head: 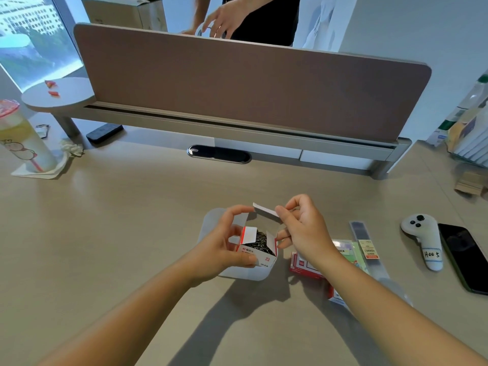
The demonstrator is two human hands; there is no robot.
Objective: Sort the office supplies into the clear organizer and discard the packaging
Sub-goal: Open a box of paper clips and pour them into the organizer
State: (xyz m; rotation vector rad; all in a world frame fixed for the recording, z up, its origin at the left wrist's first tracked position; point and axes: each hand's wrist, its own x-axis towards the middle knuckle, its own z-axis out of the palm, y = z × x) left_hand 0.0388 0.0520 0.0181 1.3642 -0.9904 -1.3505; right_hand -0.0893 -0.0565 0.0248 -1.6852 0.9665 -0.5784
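I see the left hand (pixel 224 244) gripping an open paper-clip box (pixel 260 249) (clips showing inside) above the clear organizer (pixel 211 223), the right hand (pixel 303 228) pinching its top flap (pixel 265 209).

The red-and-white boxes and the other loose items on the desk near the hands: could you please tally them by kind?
Red-and-white boxes: 3 (opened box of paper clips in the hands, box, box partly hidden by the right forearm)
Long clear sleeve: 1
White controller: 1
Black phone: 1
Total: 6
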